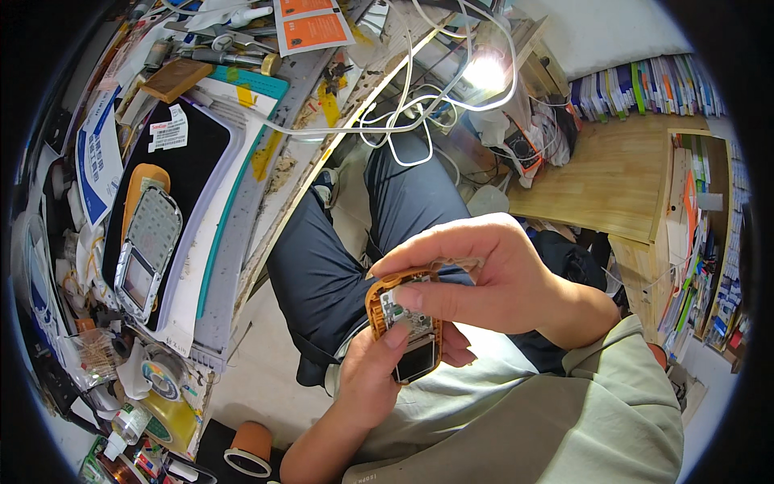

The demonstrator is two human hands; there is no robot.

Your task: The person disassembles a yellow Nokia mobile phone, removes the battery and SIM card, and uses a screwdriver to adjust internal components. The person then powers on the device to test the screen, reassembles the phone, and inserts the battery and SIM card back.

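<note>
Over my lap I hold an opened orange mobile phone (419,324), tilted, with its circuit board and small dark screen (416,363) facing up. My left hand (369,377) grips its lower left side, thumb on the board. My right hand (492,278) curves over the top end, its thumb pressed to the board's upper part. The fingers beneath the phone are partly hidden. On the bench to the left, a silver phone front frame (151,242) with a keypad area leans on an orange phone cover (147,175); both lie on a black tray (193,165).
The bench edge runs diagonally along my left, crowded with tools, a wooden block (177,79) and a yellow tape roll (172,421). White cables (347,130) loop across toward a bright lamp (486,74). A wooden desk (601,173) and shelved folders (645,87) stand right.
</note>
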